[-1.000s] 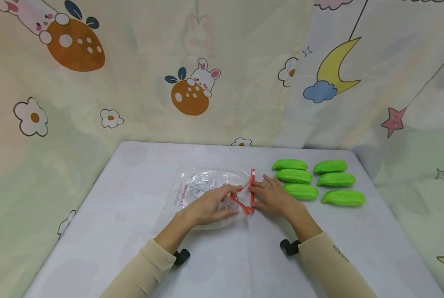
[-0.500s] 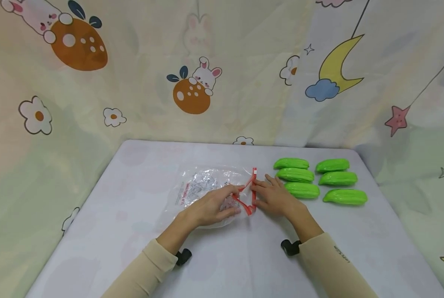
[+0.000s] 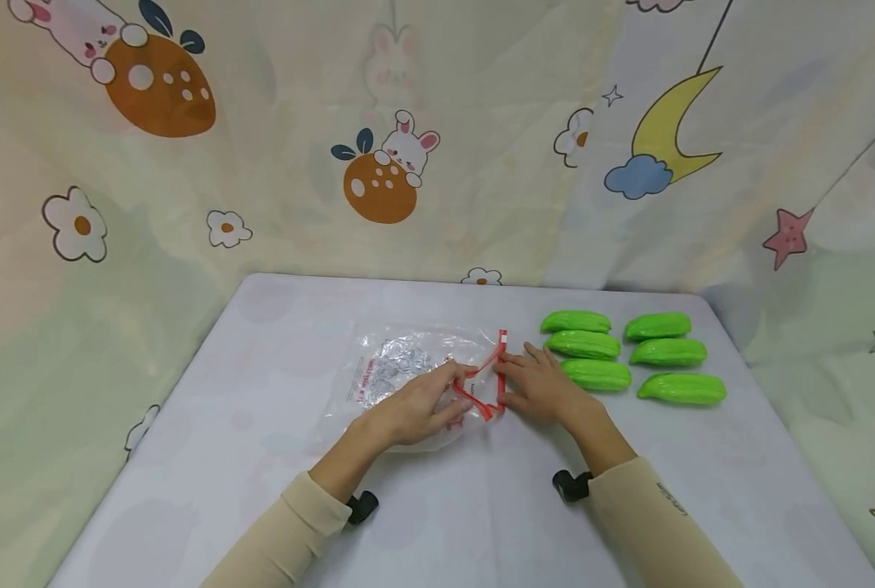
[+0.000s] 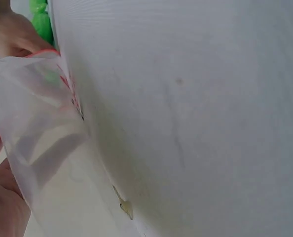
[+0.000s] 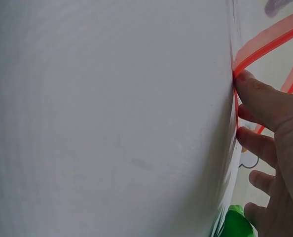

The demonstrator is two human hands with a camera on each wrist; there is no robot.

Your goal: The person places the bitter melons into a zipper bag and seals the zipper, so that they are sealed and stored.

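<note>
A clear zip bag (image 3: 379, 371) with red printing and a red zip strip (image 3: 502, 371) lies flat on the table, its mouth toward the right. My left hand (image 3: 415, 404) pinches the upper red edge and holds it raised, so the mouth gapes. In the left wrist view the clear film (image 4: 43, 108) stands up beside that hand (image 4: 8, 202). My right hand (image 3: 540, 388) rests its fingertips on the lower red edge against the table. In the right wrist view the fingers of the right hand (image 5: 284, 128) are extended, with the thumb at the red strip (image 5: 265, 52).
Several shiny green ridged vegetables, like bitter gourds (image 3: 595, 375), lie in two columns right of my right hand; one column is close to its fingers. The table (image 3: 188, 457) has a pale cloth. A printed curtain (image 3: 276, 163) hangs behind and at the sides.
The hands and bag hold nearly the same place, with the red mouth still parted. The whole view has shifted slightly.
</note>
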